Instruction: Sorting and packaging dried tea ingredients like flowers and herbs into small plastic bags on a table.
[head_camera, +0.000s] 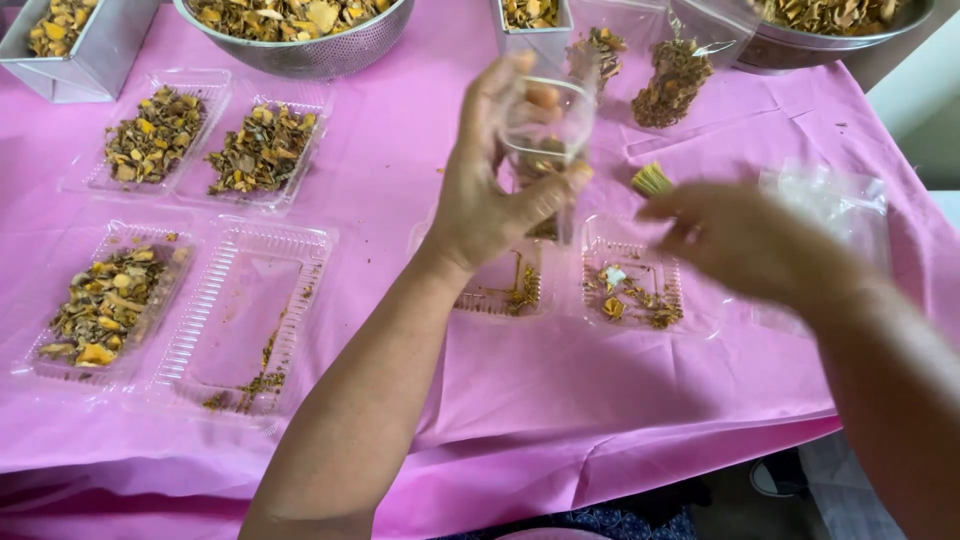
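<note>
Left hand (490, 190) raised, fingers curled around clear plastic cup (545, 130), held above open clamshell tray (560, 275). Right hand (740, 240) blurred, just right of cup, grip unclear. Filled trays (205, 150) far left of clamshell; metal bowl (300, 40) beyond them.

Glossy clear-plastic trays (250, 310) on matt pink cloth (600, 400) — steel bowl (300, 55) (perforated, dull sheen).

Left hand (490, 190) around clear cup (547, 125) — right hand (740, 240) beside, blurred.
</note>
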